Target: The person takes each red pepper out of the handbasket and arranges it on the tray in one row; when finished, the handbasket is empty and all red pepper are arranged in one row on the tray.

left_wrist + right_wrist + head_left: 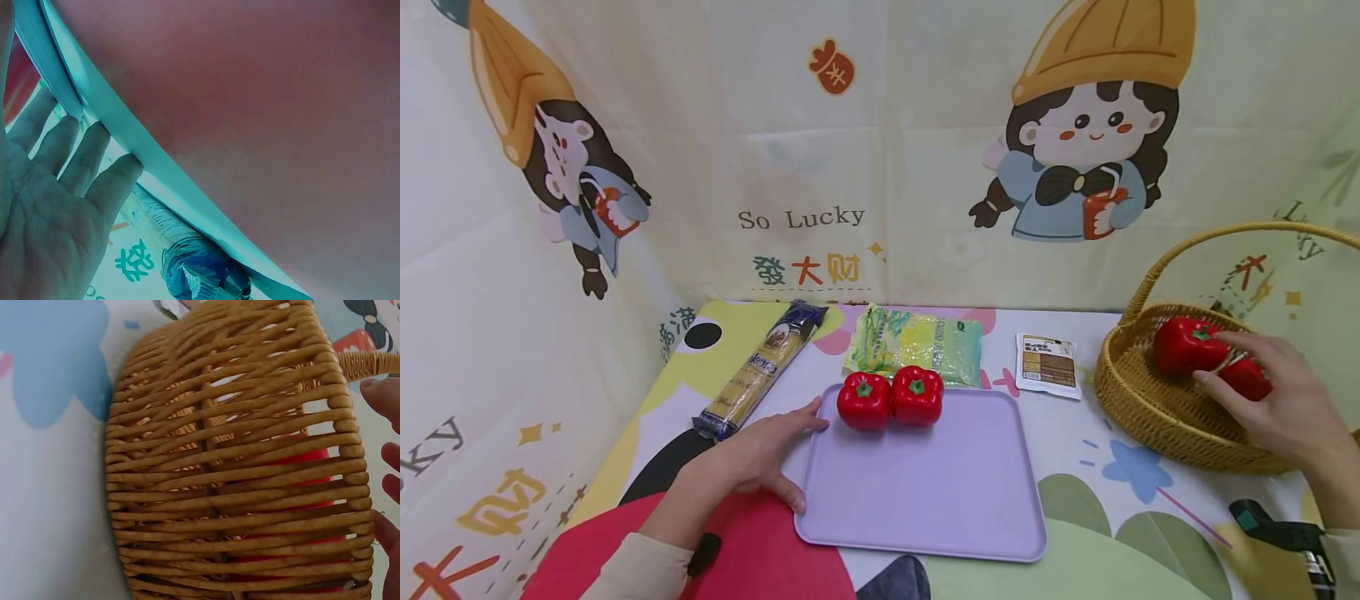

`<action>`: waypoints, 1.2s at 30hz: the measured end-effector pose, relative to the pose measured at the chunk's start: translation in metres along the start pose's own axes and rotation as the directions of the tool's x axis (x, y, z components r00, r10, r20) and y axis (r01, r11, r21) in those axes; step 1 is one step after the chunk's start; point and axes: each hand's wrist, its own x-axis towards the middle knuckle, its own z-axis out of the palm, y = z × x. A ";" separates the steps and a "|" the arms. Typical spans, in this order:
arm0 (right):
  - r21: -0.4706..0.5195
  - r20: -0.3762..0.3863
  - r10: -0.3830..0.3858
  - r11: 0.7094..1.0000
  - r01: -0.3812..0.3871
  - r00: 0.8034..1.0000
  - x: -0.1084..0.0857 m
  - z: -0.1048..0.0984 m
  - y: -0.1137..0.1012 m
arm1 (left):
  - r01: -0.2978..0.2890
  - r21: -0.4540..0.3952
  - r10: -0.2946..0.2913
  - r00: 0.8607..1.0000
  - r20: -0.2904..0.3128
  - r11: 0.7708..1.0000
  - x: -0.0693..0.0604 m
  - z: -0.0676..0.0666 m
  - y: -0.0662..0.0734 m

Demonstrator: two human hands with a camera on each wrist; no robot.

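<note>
A lilac tray lies on the table with two red bell peppers side by side at its back left. My left hand rests at the tray's left edge, thumb and fingers spread; the left wrist view shows this hand with its fingers extended. Over the wicker basket on the right is my right hand, thumb and forefinger apart. Inside the basket are a red bell pepper and another red item, partly covered by that hand. In the right wrist view, fingertips show beyond the basket's rim.
A pasta packet lies left of the tray. Behind the tray is a green-yellow packet, and a small white-brown sachet lies between it and the basket. The basket's tall handle arches up. A printed cloth hangs behind.
</note>
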 end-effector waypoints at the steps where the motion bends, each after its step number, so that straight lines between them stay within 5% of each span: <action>1: -0.005 0.007 0.021 1.000 -0.021 1.000 0.000 -0.001 0.001 | 0.000 0.001 0.000 1.000 0.000 1.000 0.000 0.000 0.000; 7: -0.052 0.038 0.076 0.996 -0.074 0.996 0.001 -0.002 0.005 | 0.000 0.003 0.000 1.000 0.007 1.000 -0.001 -0.001 0.001; 18: -0.058 0.093 0.055 0.997 -0.050 0.994 -0.001 -0.006 0.021 | -0.015 0.006 0.015 1.000 -0.001 1.000 0.000 -0.001 0.001; 29: -0.151 0.152 0.176 0.976 -0.153 0.973 -0.004 -0.003 0.028 | -0.005 0.004 0.005 1.000 0.011 1.000 0.001 -0.001 0.002; 36: -0.263 0.165 0.291 0.934 -0.242 0.942 -0.003 -0.005 0.026 | 0.011 -0.012 -0.011 1.000 0.004 1.000 0.000 0.000 0.002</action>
